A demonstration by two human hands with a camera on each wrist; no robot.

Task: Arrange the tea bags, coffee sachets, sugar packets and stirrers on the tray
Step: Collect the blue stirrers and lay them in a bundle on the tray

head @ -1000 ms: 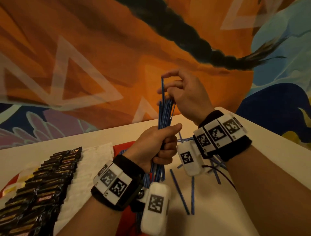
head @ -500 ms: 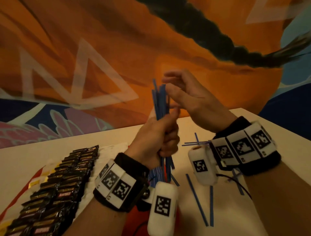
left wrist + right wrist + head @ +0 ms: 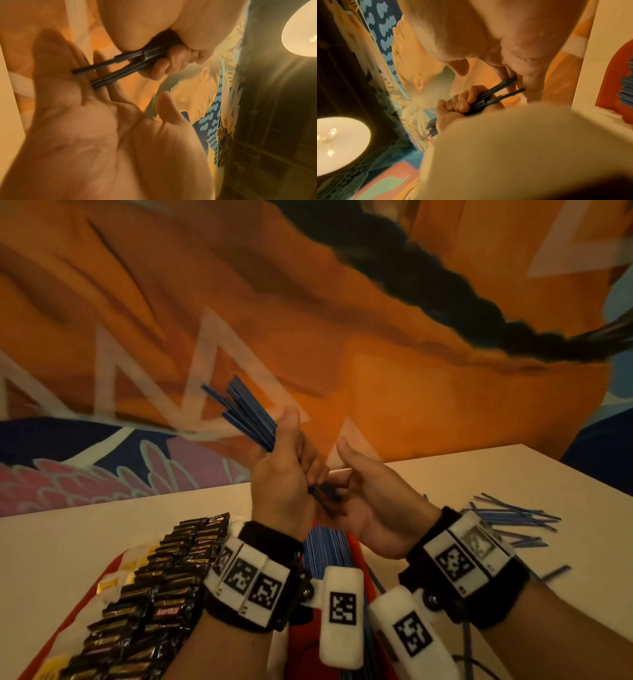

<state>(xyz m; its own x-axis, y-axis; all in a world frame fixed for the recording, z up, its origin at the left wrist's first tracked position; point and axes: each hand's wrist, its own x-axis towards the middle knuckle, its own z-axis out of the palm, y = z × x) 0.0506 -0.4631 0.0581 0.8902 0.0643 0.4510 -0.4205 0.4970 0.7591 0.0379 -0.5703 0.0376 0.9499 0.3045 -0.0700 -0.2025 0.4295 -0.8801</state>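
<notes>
- While the left hand (image 3: 281, 474) curls its fingers tight round a bunch of thin blue plastic stirrers (image 3: 245, 414), the bunch is up in the air above the table, with its top ends fanning out toward 10 o'clock.
- The right hand (image 3: 370, 508) is spread flat, palm up, just at 4 o'clock from the left hand. The bottom ends of the bunch touch its palm. It holds nothing.
- I think these sticks are very light and a bit bendy. They look smooth, so they can slide out of a loose hold. The ends are not even yet.
- I think the best place to hold them is round the middle, with the flat palm tapping the ends to make them line up.
- The flat red tray (image 3: 113, 570) lies on the pale table (image 3: 479, 474) at 7 o'clock from the hands. On it are rows of shiny black coffee sachets (image 3: 161, 587), some small yellow packets (image 3: 133, 563) at their 9 o'clock side, and a neat stack of blue stirrers (image 3: 325, 549) right under the wrists.
- More loose blue stirrers (image 3: 513, 518) lie in a messy pile on the table at 3 o'clock, off the tray.
</notes>
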